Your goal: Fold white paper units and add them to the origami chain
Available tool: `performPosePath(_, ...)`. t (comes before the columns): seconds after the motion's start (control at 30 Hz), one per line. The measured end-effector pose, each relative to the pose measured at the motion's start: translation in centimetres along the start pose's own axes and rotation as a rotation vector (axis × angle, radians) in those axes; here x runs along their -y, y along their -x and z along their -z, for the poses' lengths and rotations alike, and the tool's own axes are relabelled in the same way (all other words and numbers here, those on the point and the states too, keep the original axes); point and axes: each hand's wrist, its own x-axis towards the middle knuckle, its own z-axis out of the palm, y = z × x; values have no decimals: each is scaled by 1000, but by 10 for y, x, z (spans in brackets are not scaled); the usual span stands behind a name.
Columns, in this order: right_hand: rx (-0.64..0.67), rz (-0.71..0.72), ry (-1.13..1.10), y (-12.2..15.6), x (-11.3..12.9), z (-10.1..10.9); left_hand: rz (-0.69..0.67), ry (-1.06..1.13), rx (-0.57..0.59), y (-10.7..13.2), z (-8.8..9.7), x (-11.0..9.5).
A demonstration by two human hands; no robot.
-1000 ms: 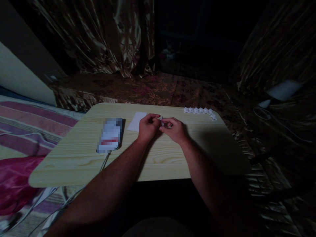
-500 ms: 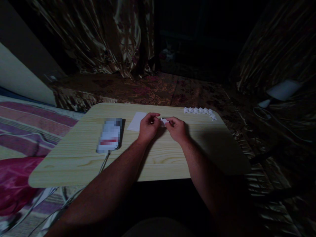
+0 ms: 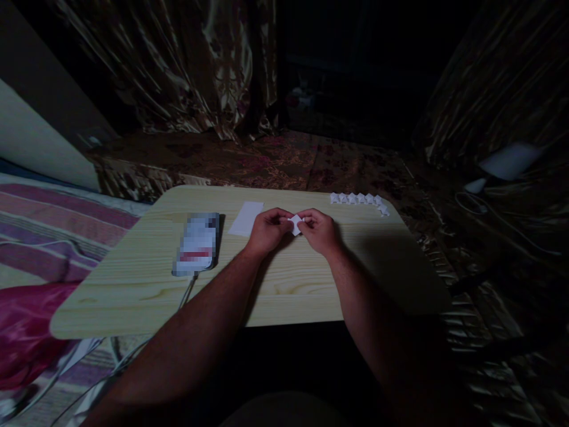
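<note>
Between my two hands is a small folded piece of white paper, now showing as a diamond with one corner toward me. My left hand pinches its left side with thumb and fingers. On the other side my right hand grips the right edge in the same way. Both hands are over the far middle of the table, and my fingers cover parts of the paper. Beside my left hand lies a flat white stack or sheet of paper.
Several small folded white paper pieces line the table's far right edge. A blurred-out phone-like device with a cable rests on the left of the wooden table. A lamp stands at right; curtains hang behind.
The folded paper has turned in my fingers, from a narrow, jagged shape to a flat diamond facing me. My left fingers have closed in nearer to the right ones.
</note>
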Motion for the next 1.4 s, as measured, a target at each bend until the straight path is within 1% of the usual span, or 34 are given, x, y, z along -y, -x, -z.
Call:
performPosePath(0.13,8,-24,13,0,2,0,-4,-34,-38,0,-1,1)
performPosePath(0.33,29,-60,-23,0,2,0,-17,-33,2,1,-1,1)
performPosePath(0.5,28,-77,-89,0,3,1,-26,-11,-2,1,-1,1)
performPosePath(0.8,48,-98,-146,-1,6,3,24,93,-13,0,-1,-2)
performPosePath(1.13,64,-102,-187,-1,6,5,29,142,-3,-1,0,4)
performPosePath(1.23,50,-98,-183,-2,7,5,54,179,19,1,-2,1)
performPosePath(1.4,29,-86,-156,-2,5,4,156,265,55,3,-3,-4)
